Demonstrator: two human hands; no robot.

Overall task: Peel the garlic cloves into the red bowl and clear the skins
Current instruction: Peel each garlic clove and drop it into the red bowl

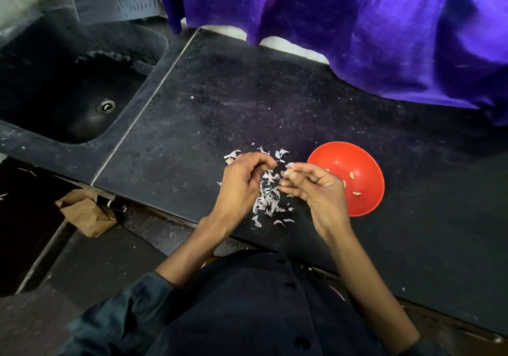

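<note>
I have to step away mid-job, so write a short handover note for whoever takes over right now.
Right hand pinches a part-peeled garlic clove beside the red bowl.
Left hand is curled over the skins; whether it holds any is unclear.
Done: several peeled cloves lie in the bowl.
Left: finish this clove, drop it in, then clear the skins heaped on the black counter.

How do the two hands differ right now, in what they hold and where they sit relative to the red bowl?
The right hand pinches a garlic clove at its fingertips; the left hand has curled fingers, and whether it holds a scrap cannot be told. The right hand overlaps the red bowl rim; the left hand sits further from it, beyond the skins. Both hover above the skins on the dark counter.
</note>
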